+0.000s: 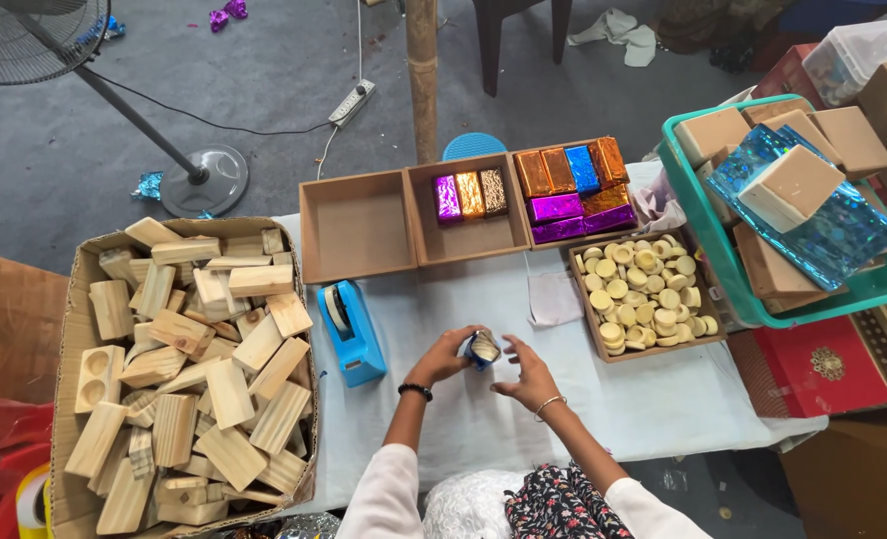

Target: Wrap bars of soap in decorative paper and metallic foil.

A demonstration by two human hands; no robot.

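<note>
My left hand (447, 354) and my right hand (525, 371) meet over the pale blue tablecloth (483, 419), both closed around a small block partly wrapped in shiny blue foil (482, 348). The wrapped end faces up between my fingers. A blue tape dispenser (350, 332) stands just left of my left hand. Right of my right hand is a brown tray of round cream-coloured discs (643, 295).
A cardboard box full of bare wooden blocks (189, 369) fills the left. Behind are an empty brown tray (356, 226), a tray with three foil-wrapped blocks (470, 195) and one with several wrapped blocks (573, 190). A teal basket (698, 225) holds blue foil and brown lids at right.
</note>
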